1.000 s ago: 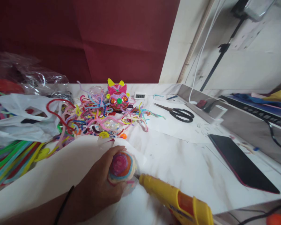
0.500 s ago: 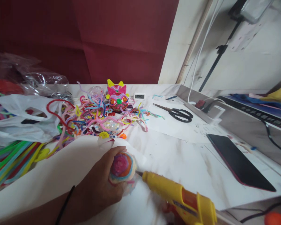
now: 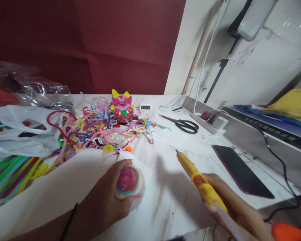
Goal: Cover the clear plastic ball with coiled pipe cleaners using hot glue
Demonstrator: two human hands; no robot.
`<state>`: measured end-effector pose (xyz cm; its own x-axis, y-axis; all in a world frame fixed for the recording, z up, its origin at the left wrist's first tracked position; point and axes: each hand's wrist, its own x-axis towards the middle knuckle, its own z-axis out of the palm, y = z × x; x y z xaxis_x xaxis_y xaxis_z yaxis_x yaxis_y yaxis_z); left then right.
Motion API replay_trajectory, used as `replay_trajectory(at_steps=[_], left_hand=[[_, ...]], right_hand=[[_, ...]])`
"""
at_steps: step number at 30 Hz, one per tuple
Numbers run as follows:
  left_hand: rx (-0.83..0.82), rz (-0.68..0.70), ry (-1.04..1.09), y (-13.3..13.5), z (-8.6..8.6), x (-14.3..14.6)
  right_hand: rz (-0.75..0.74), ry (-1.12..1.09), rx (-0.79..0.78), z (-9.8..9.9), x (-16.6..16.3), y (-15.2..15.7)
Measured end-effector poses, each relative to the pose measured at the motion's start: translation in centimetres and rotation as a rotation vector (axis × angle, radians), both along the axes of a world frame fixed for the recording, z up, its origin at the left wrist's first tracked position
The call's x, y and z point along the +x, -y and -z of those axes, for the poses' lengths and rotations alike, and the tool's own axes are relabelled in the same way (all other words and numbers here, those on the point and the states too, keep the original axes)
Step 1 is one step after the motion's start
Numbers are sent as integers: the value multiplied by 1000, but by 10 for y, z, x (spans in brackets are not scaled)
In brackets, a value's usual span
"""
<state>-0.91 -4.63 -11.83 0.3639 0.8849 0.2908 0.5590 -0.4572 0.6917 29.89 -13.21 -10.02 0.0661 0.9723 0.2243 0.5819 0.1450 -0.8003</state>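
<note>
My left hand (image 3: 112,194) is wrapped round a ball (image 3: 130,184) coiled with pipe cleaners in pink, orange, blue and cream. Its lower right side looks clear and bare of coils. To the right, my right hand (image 3: 230,201) grips a yellow hot glue gun (image 3: 198,177), whose nozzle points up and to the left, apart from the ball. A glue stick (image 3: 228,222) sticks out of the gun's rear end. Under the ball lies a white sheet (image 3: 65,180).
Behind stands a finished-looking pipe-cleaner animal figure (image 3: 124,110) among tangled pipe cleaners (image 3: 97,124). Black scissors (image 3: 187,125) lie on paper, near a dark phone (image 3: 240,170). A small digital clock (image 3: 145,107), a plastic bag (image 3: 22,144) and a power strip (image 3: 210,124) are also around.
The glue gun has moved up and right, away from the ball, and my right hand has come into view. The left hand still holds the ball. The view has shifted slightly.
</note>
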Motion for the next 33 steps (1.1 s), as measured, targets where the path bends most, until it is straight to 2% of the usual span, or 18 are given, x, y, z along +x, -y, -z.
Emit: replay_trajectory(at_steps=[4,8,12,15,17,18,21,24,29,33], left_hand=[[38,-24,-3,-3,4,1],[44,-11,-19,-5,9,-2],[38,13,9,-4,8,-3],[16,14,10,-3,7,-2],[3,8,4,-3,7,-2],[11,9,-1,-3,7,-3],[66,27,-25,-4,8,-4],[120,24,-46,-5,8,-5],[146,49,-48,-4,9,-5],[117,33,-37,-2,8,-4]], right_hand=[[-42,318,161,-5,13,-33],[-39,492,164,-1,18,-57],[-35,639,175,4,22,-65],[12,776,330,0,11,-60],[-32,710,437,-6,-8,-52],[-111,608,482,-8,-22,-47],[-292,453,494,-13,-64,-35],[-333,418,480,-10,-93,-34],[-326,426,490,-1,-103,-44],[-339,385,488,-3,-101,-46]])
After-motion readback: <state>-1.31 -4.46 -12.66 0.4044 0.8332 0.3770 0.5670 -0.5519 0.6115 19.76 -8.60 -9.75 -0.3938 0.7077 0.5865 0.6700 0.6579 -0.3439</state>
